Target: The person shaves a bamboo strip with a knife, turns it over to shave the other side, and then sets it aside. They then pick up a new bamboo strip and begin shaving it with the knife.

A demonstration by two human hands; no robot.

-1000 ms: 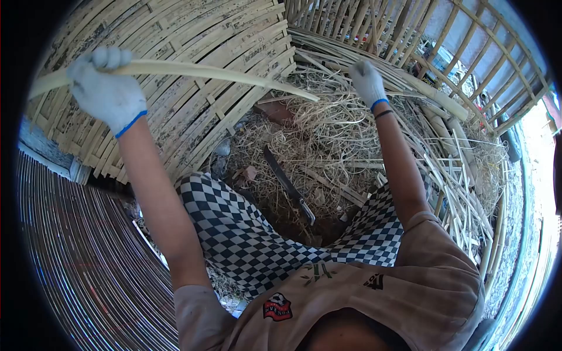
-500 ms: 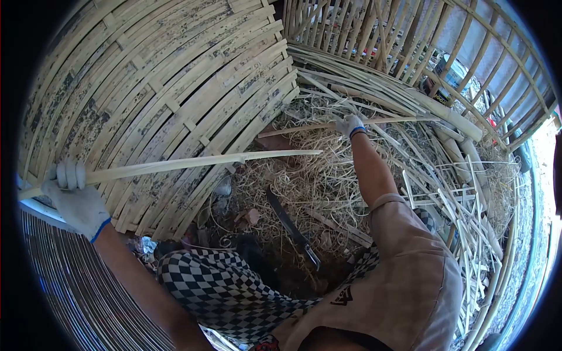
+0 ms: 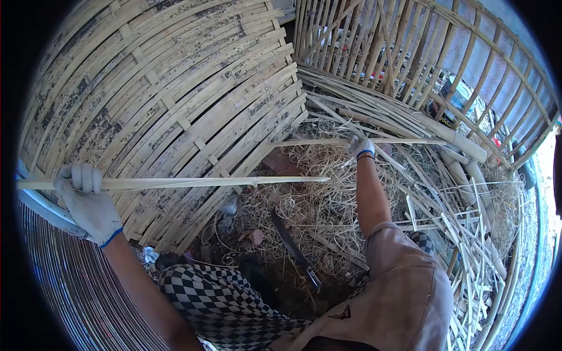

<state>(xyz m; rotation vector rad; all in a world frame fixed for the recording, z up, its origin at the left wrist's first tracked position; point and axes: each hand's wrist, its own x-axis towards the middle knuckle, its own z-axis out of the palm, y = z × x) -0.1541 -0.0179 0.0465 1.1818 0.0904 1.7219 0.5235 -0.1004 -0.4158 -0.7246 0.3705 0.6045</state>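
Observation:
My left hand [image 3: 86,199], in a white glove with a blue cuff, is closed around a long pale bamboo strip [image 3: 193,182]. The strip lies level in front of the woven bamboo panel, its free end over the shavings. Farther off, my right hand [image 3: 362,147], gloved alike, is closed on a second bamboo strip [image 3: 404,140], which sticks out on both sides of it. A machete [image 3: 287,237] with a dark blade lies on the ground between my legs, touched by neither hand.
A woven bamboo panel [image 3: 170,99] stands at the left. Curly bamboo shavings [image 3: 316,199] cover the ground. Split bamboo strips [image 3: 456,234] are heaped at the right, beside thicker bamboo poles [image 3: 462,137]. A slatted bamboo fence [image 3: 433,52] closes the back.
Both strips sit lower in view and more level, partly because the camera has shifted. The right hand's strip has risen at its left end. Both hands keep their hold.

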